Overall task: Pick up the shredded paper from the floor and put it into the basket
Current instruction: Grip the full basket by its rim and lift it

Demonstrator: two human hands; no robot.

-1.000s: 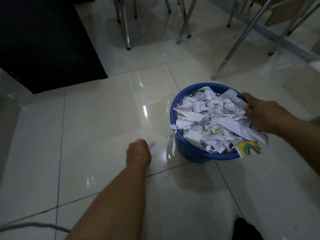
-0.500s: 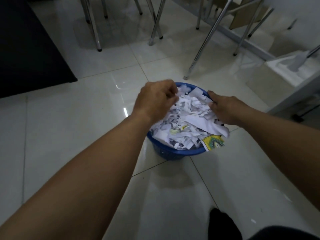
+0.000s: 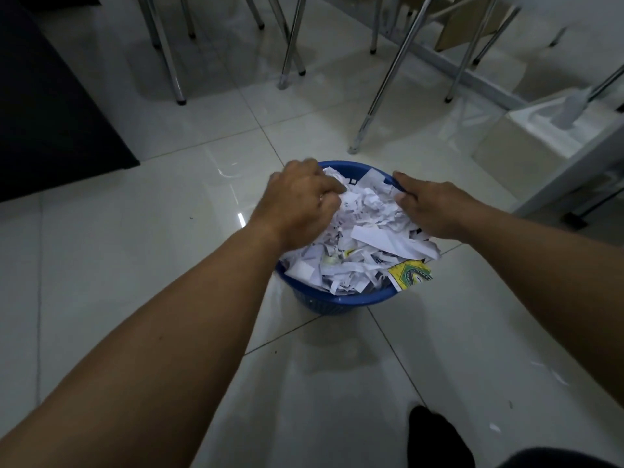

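Note:
A round blue basket (image 3: 341, 300) stands on the pale tiled floor, heaped above its rim with white shredded paper (image 3: 368, 238). A yellow and green printed scrap (image 3: 410, 274) hangs over its near right rim. My left hand (image 3: 299, 204) rests on the left side of the heap, fingers curled into the paper. My right hand (image 3: 435, 206) lies palm down on the right side of the heap, fingers spread over the rim. A few small white scraps (image 3: 553, 374) lie on the floor at the lower right.
Chrome chair and table legs (image 3: 381, 82) stand just beyond the basket. A black cabinet (image 3: 50, 106) fills the far left. A white box (image 3: 526, 136) sits at the right under a pale table frame. My dark foot (image 3: 435, 434) is at the bottom edge.
My left hand rose from the floor beside the basket and came onto the paper heap. My right hand stayed on the right side of the basket. The view moved closer.

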